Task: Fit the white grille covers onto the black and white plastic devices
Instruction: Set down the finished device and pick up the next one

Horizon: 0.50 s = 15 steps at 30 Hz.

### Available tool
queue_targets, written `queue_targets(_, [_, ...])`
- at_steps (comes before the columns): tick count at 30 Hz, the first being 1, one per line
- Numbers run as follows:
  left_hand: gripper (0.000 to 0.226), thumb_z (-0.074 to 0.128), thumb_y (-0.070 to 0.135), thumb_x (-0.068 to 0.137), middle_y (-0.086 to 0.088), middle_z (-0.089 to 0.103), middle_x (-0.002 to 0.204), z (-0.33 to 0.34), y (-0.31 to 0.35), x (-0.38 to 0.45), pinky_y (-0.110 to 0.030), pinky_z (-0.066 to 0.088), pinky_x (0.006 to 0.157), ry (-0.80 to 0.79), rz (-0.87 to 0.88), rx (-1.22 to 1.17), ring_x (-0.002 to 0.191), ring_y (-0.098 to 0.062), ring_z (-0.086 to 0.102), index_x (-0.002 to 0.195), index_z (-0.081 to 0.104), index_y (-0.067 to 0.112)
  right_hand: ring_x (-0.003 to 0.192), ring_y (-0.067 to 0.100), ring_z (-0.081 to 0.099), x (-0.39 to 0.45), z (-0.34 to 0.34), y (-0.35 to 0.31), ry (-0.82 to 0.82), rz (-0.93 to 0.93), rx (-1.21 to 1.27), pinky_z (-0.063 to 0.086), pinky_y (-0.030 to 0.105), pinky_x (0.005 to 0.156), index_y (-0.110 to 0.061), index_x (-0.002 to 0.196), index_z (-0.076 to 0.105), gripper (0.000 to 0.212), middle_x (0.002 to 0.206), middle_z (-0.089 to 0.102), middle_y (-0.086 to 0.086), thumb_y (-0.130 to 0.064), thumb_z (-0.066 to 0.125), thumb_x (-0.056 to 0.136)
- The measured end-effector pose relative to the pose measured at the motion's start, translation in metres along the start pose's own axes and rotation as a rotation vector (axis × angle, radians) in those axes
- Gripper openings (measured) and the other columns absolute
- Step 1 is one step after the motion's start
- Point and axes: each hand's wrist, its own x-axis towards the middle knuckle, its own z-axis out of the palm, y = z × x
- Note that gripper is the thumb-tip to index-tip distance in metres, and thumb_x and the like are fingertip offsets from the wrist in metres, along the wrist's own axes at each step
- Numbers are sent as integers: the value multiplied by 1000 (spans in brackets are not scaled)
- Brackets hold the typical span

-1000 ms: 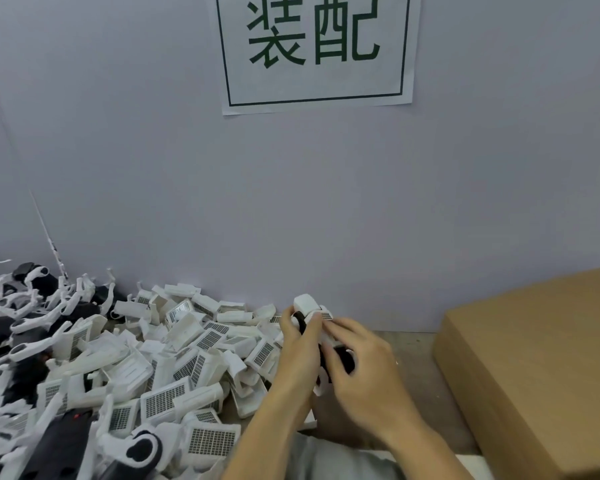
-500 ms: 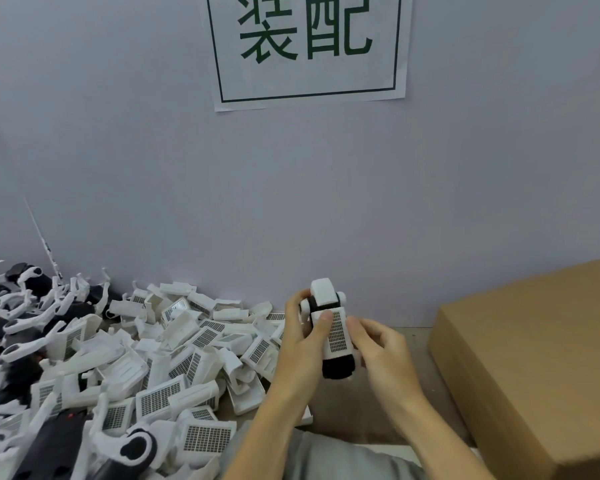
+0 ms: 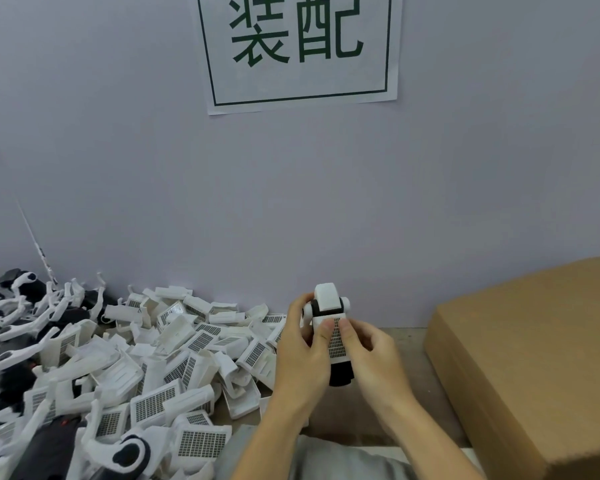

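I hold one black and white plastic device (image 3: pixel 329 301) upright above the table, near the wall. A white grille cover (image 3: pixel 336 342) lies on its front face. My left hand (image 3: pixel 303 355) grips the device from the left, its thumb on the cover. My right hand (image 3: pixel 373 358) grips it from the right, its thumb pressing the cover too. The device's black lower end (image 3: pixel 342 374) shows between my palms. A heap of loose white grille covers (image 3: pixel 174 362) fills the table to the left.
More black and white devices (image 3: pixel 21 317) lie tangled at the far left, against the wall. A closed brown cardboard box (image 3: pixel 530 355) stands at the right. A paper sign (image 3: pixel 300 50) hangs on the grey wall. Bare table (image 3: pixel 409 344) shows between my hands and the box.
The device has turned upright with its grille side facing me, and it rose slightly. Both thumbs have come together onto the grille cover.
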Motion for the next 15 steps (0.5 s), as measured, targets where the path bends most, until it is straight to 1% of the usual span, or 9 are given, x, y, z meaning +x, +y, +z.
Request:
queue_targets(2, [34,56,12,101,5,73,106,1,1,-1,-42,59,89,20,4,45,98,-12,71,118,55,41,92,7,71,1,-1,0,8,-23,-65,55,18,72,-23,106,73,17,95,76,-7,-28,58,100])
queue_targets(5, [34,59,14,99,2,75,102,4,3,-1,-42,59,87,32,7,74,94,-12,72,115,55,44,82,7,71,3,0,-2,96,-40,-93,51,14,62,-21,94,75,18,84,76,-7,-24,58,100])
queue_targets(7, [35,64,19,97,0,75,104,4,4,0,-43,58,90,-15,-44,27,95,-14,73,122,53,41,78,7,71,4,0,-3,149,-11,-50,49,14,59,-18,94,75,20,83,76,-4,-25,57,101])
queue_targets(9, [47,70,25,93,-2,75,110,5,4,-1,-44,57,94,-96,-135,-50,100,-15,73,132,47,36,81,9,71,5,-2,-3,202,4,-10,51,19,64,-17,97,75,19,86,76,-3,-27,59,100])
queue_targets(10, [53,73,25,91,-3,74,113,5,3,-1,-42,57,94,-112,-161,-58,101,-15,72,135,45,33,84,10,71,5,-3,-3,211,6,6,53,22,68,-17,98,74,17,88,76,-3,-27,60,99])
queue_targets(12, [51,71,12,91,-2,75,110,4,-2,0,-32,59,87,-77,-161,-35,99,-14,73,133,47,27,87,10,71,4,-4,-5,164,15,43,57,26,74,-20,100,74,13,91,76,-4,-25,62,98])
queue_targets(13, [48,70,8,91,-1,76,105,2,-3,1,-28,60,81,-46,-167,-45,96,-13,74,130,49,27,87,8,71,3,-3,-6,124,7,28,56,23,75,-23,100,73,10,92,76,-5,-22,64,97])
queue_targets(14, [45,70,5,91,-1,78,100,0,-4,2,-26,60,76,-17,-180,-80,92,-14,75,126,51,26,86,6,70,2,-2,-7,97,-12,-14,54,18,71,-26,99,72,11,92,75,-7,-19,65,96])
queue_targets(15, [44,70,3,90,-2,78,96,-2,-3,3,-29,61,74,6,-199,-112,90,-17,75,122,53,26,84,5,69,1,0,-7,90,-37,-66,52,14,67,-28,98,71,12,91,74,-8,-17,66,95])
